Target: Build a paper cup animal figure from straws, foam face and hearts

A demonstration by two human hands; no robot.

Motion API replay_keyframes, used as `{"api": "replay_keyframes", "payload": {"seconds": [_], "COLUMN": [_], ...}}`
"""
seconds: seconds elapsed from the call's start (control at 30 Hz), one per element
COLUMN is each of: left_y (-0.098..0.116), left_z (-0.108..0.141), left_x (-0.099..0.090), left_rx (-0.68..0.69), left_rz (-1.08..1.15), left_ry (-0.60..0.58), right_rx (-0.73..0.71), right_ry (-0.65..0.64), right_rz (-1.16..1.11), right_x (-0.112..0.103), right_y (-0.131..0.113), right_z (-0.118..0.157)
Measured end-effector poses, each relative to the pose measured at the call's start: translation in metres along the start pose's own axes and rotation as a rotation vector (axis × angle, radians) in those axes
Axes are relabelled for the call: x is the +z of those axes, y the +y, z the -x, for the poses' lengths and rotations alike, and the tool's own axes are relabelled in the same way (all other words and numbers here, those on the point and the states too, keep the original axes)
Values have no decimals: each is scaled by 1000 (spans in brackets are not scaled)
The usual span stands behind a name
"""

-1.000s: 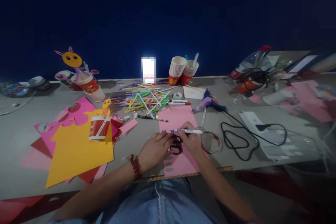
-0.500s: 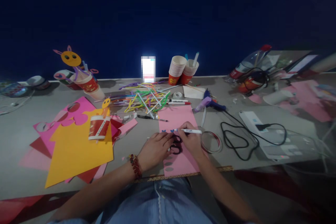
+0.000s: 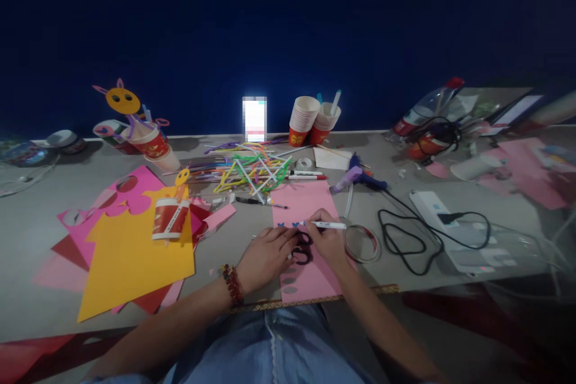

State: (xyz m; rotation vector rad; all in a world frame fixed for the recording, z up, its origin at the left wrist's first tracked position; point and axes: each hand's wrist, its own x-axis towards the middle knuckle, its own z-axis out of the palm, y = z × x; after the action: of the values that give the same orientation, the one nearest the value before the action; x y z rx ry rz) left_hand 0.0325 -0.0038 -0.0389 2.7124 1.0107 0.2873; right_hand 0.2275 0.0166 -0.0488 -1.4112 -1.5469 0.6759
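On the bench (image 3: 391,192), over a pink sheet (image 3: 303,198), a white marker (image 3: 330,225) was gripped by the fingers of the right hand (image 3: 327,241). Its long axis was set crosswise, its tip pointed left, with blue marks (image 3: 295,225) just beside it. The left hand (image 3: 264,255) was laid flat, fingers extended, at the sheet's left edge. Between the hands, black scissors handles (image 3: 310,256) were seen; beyond, colourful pipe cleaners (image 3: 252,171) were heaped.
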Motion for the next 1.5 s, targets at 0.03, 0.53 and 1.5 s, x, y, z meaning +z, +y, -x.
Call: {"api": "replay_keyframes", "payload": {"seconds": [0.03,0.53,1.5], "left_y": [0,-1,0], "left_z": [0,0,-1], "left_x": [0,1,0], "left_rx": [0,4,6], "left_rz": [-1,-8,-23], "left_ry": [0,4,9], "right_rx": [-1,-6,-17], "right_ry": [-1,-2,4], "right_rz": [0,-8,-9], "right_x": [0,0,0], "right_y": [0,3,6], "right_z": [0,1,2]}}
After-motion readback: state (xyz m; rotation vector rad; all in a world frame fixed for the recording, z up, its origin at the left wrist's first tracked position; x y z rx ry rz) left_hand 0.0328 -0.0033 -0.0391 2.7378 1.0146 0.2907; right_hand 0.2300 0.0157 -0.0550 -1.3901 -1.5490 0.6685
